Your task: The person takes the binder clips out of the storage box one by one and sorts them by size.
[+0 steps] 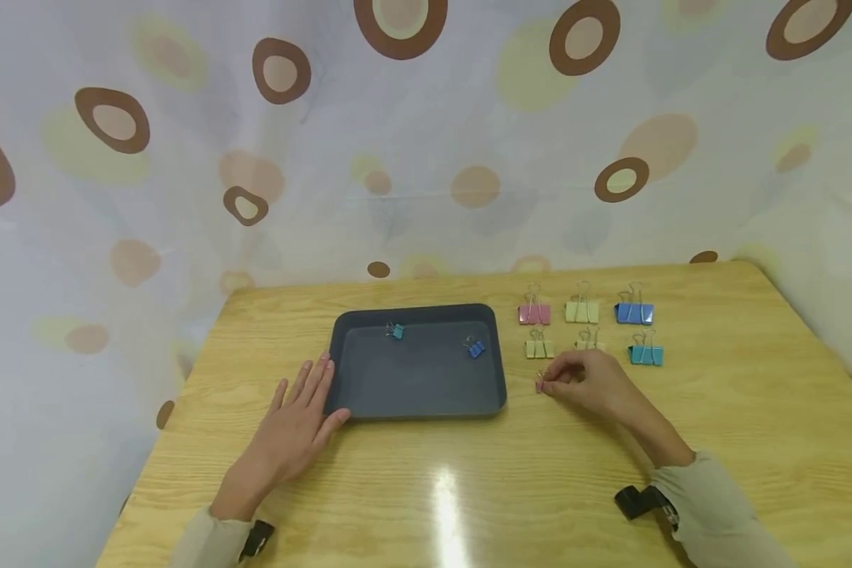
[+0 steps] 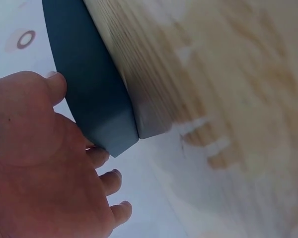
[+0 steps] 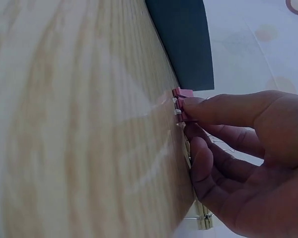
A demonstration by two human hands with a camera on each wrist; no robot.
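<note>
My right hand (image 1: pixel 592 383) is just right of the tray, its thumb and fingertips pinching a small pink binder clip (image 1: pixel 539 386) at the table surface. The right wrist view shows the pink clip's body (image 3: pixel 186 93) past the thumb tip. My left hand (image 1: pixel 291 430) rests with fairly straight fingers against the left side of a dark grey tray (image 1: pixel 419 412). Inside the tray lie a small teal binder clip (image 1: pixel 397 332) near the back and a small blue binder clip (image 1: pixel 476 349) toward the right.
Behind my right hand, larger binder clips stand in two rows: pink (image 1: pixel 535 314), pale yellow (image 1: pixel 582 312) and blue (image 1: pixel 635 314) at the back; pale yellow (image 1: pixel 539 349), another pale yellow (image 1: pixel 591 345), partly hidden, and teal (image 1: pixel 646 355) in front. A patterned curtain (image 1: pixel 426 134) hangs behind the wooden table (image 1: pixel 397 489).
</note>
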